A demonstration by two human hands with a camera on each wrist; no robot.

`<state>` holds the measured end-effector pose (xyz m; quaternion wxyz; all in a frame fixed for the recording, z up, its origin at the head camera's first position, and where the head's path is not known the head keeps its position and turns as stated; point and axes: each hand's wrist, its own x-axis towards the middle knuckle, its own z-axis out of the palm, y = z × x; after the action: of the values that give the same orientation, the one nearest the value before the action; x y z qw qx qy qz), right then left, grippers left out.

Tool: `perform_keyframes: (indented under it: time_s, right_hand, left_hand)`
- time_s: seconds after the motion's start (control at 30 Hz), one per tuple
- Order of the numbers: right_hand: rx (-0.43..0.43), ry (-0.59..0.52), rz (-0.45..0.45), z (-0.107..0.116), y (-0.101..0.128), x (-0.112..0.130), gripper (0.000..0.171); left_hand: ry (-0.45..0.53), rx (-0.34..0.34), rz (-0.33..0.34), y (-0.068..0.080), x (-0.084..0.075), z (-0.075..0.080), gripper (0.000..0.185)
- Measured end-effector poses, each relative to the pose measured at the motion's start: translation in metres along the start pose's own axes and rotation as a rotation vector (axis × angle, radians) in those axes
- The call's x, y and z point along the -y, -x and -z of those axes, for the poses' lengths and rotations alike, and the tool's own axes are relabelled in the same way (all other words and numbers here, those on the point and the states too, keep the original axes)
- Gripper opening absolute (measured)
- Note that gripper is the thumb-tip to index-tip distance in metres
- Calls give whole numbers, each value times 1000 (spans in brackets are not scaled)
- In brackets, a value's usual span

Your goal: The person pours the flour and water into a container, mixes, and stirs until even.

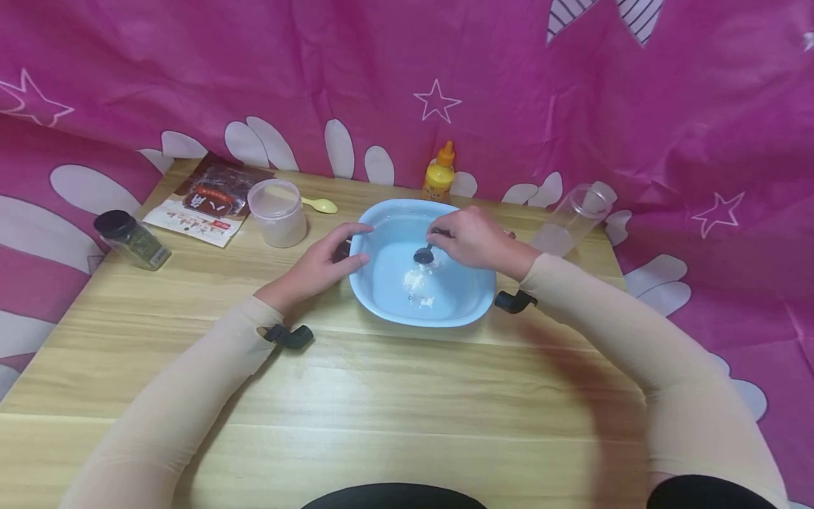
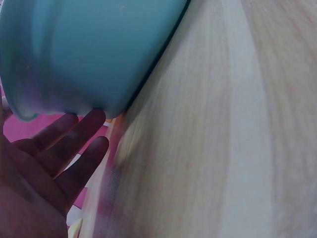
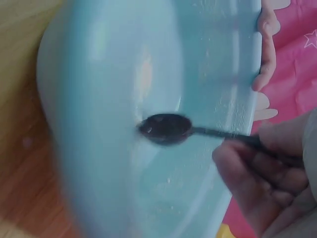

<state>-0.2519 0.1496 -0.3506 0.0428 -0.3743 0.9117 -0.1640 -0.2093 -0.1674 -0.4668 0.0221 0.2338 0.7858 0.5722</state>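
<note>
A light blue plastic basin [image 1: 389, 286] stands on the wooden table. My left hand [image 1: 318, 263] holds its left rim, thumb and index finger over the edge. In the left wrist view, the other fingers [image 2: 79, 130] lie against or near the basin's outer wall [image 2: 89, 54]. Over the inside of the basin, my right hand [image 1: 473, 237] pinches the handle of a small black spoon [image 1: 423, 255]. The right wrist view shows the spoon's bowl [image 3: 166, 130] dark and glossy, pointing into the basin. Droplets and bright glints show on the basin's inner surface.
Behind the basin stands a yellow squeeze bottle [image 1: 439, 174]. To the left are a clear tub [image 1: 280, 220], a yellow spoon [image 1: 323, 206], a printed packet [image 1: 203, 201] and a black-capped spice jar [image 1: 132, 240]. A clear cylinder [image 1: 569, 219] leans at the right. Pink cloth [image 1: 381, 63] hangs behind.
</note>
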Motion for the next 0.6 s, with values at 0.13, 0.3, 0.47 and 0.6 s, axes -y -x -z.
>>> perform_keyframes:
  time_s: [0.13,0.3,0.47,0.6]
  right_hand:
    - [59,-82,42,-3,-2,6,16]
    - [91,-88,77,-1,0,7,14]
    - [95,-44,33,4,3,3,14]
    - [160,-126,42,5,3,8,13]
  left_hand:
    - [2,1,1,1,0,0,55]
    - [3,-1,-10,0,0,0,54]
    - [-4,4,-18,-1,1,0,54]
    - [-13,-5,-10,0,1,0,53]
